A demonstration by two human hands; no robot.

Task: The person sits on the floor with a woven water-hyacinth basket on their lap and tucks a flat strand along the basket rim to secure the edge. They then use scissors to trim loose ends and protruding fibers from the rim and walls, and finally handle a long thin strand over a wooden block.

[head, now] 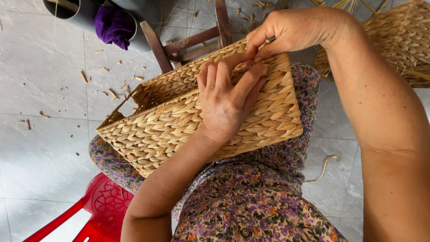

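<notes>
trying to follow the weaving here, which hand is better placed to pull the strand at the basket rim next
Right, probably. The right hand already pinches at the top rim of the woven basket, fingertips on the strand. The left hand lies flat against the basket's side, bracing it on the lap.

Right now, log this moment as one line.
left hand: flat on woven basket | right hand: pinching basket rim | basket: on lap | floor: straw scraps
</notes>
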